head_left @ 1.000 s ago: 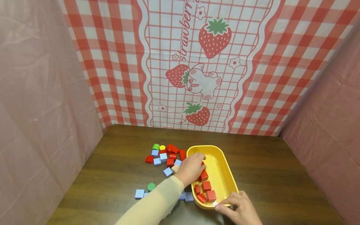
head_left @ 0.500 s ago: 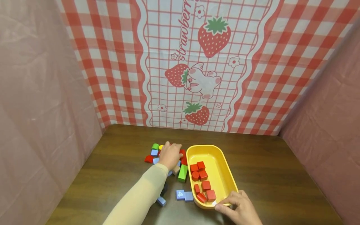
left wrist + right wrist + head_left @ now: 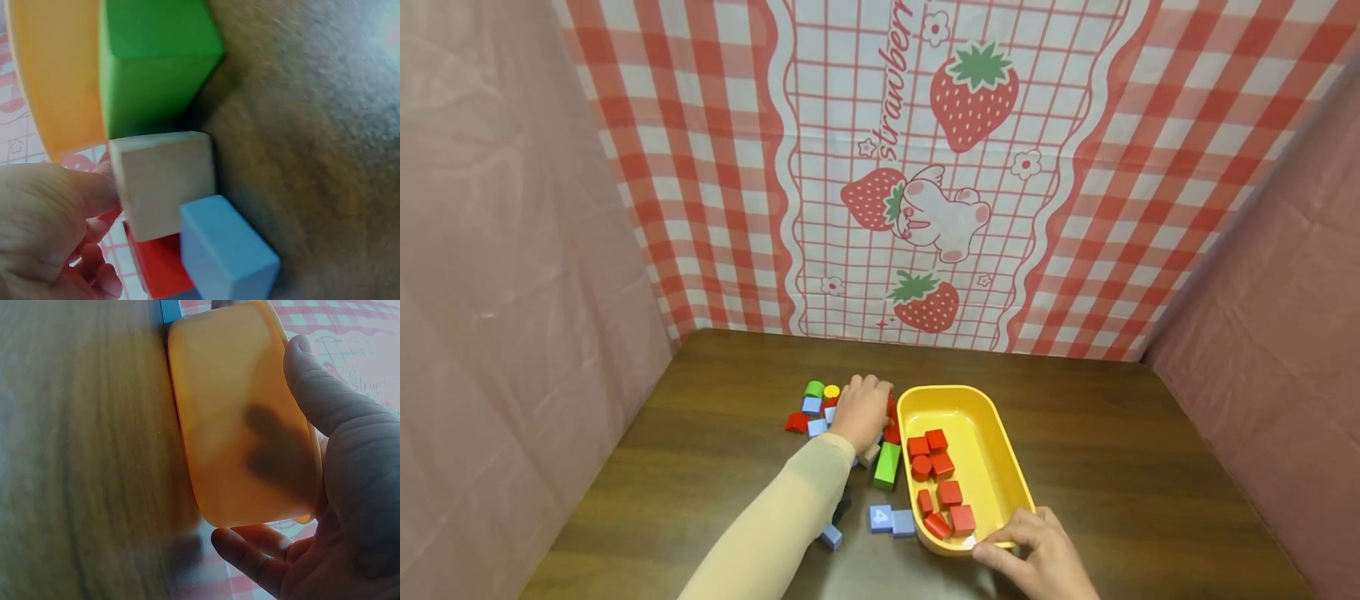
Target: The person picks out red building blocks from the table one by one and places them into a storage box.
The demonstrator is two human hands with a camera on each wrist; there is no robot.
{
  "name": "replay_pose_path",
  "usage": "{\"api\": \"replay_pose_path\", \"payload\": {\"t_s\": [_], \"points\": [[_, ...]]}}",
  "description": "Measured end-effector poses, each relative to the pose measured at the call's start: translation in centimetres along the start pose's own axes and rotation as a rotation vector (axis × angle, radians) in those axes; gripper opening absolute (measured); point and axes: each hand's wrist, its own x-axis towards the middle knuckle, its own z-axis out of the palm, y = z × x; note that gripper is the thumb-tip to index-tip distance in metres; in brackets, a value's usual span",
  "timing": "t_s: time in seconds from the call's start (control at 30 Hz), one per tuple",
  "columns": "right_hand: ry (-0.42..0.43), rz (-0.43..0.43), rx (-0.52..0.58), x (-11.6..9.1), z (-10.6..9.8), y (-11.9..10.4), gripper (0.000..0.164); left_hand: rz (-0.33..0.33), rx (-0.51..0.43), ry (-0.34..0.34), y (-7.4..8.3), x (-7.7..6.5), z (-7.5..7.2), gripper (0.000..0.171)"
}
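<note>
The head view is soft and evenly lit, a pale sheen greying the bench (image 3: 1112, 450) at bottom centre. Glare whitens the left wrist view's upper right. In the right wrist view, shadow blots the tray (image 3: 219, 412) right of centre; the cloth (image 3: 369, 369) washes out at upper right.

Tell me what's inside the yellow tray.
Eight red blocks show inside the yellow tray, mostly along its left side; the right hand covers its near right corner, hiding that spot.
</note>
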Motion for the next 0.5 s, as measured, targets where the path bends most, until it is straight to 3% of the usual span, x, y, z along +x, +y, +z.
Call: {"api": "replay_pose_path", "payload": {"t_s": [0.1,0.27,0.37,0.5], "points": [[-0.001,0.004,0.003,0.0,0.0,-0.1,0.015,-0.016,-0.083,-0.017,-0.1,-0.1,-0.4,0.05],[0.004,-0.006,0.005,0.0,0.0,-0.2,0.014,-0.044,-0.262,0.004,-0.5,-0.6,-1.8,0.029],[0.009,-0.013,0.003,0.1,-0.1,-0.3,0.015,-0.051,-0.289,0.103,-0.6,-0.8,-3.0,0.022],[0.004,-0.003,-0.002,0.1,-0.2,-0.2,0.015,-0.055,-0.291,0.295,-0.2,-0.8,-4.7,0.021]]}}
